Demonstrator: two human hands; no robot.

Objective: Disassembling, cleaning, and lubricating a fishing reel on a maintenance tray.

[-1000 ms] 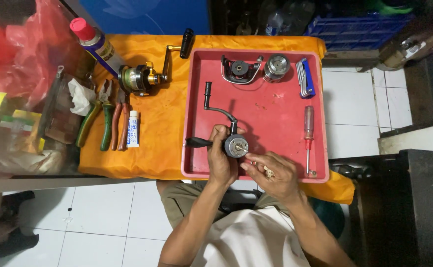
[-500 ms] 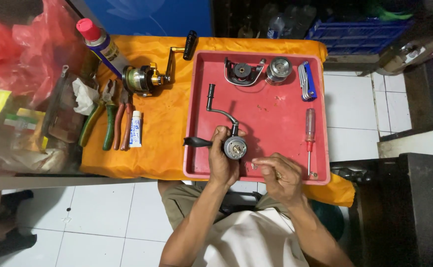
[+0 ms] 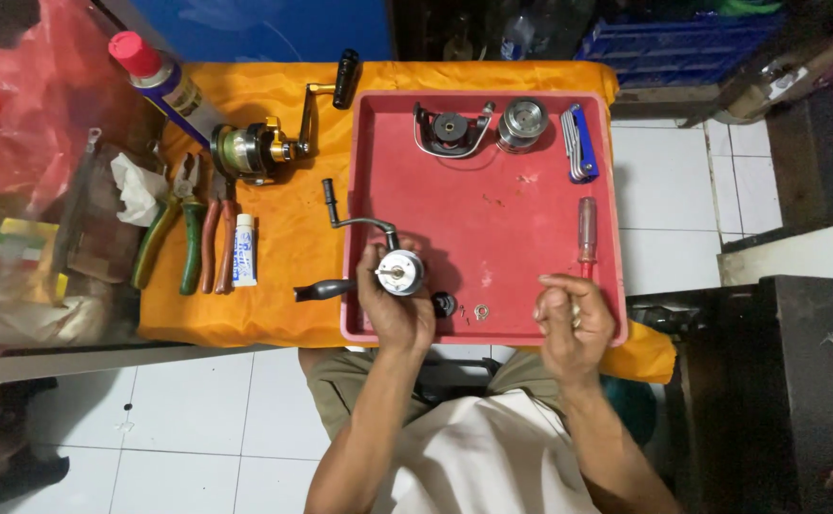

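Note:
My left hand (image 3: 393,309) grips a silver fishing reel body (image 3: 403,273) over the near left corner of a red tray (image 3: 493,219). Its black crank handle (image 3: 340,211) sticks out to the left over the tray's rim. My right hand (image 3: 569,319) hovers at the tray's near right corner with the fingers curled shut, just below a red-handled screwdriver (image 3: 586,228). Nothing shows in that hand. A small black knob (image 3: 445,305) and a washer (image 3: 481,311) lie on the tray between my hands.
At the tray's far edge lie a rotor with bail wire (image 3: 450,128), a spool (image 3: 523,122) and a blue hex key set (image 3: 576,143). On the orange cloth (image 3: 293,238) sit a gold reel (image 3: 255,150), pliers (image 3: 174,228), a white tube (image 3: 244,249) and a spray can (image 3: 164,81).
My right hand has drawn away from the reel and moved right, toward the screwdriver. The left hand still holds the reel in the same place.

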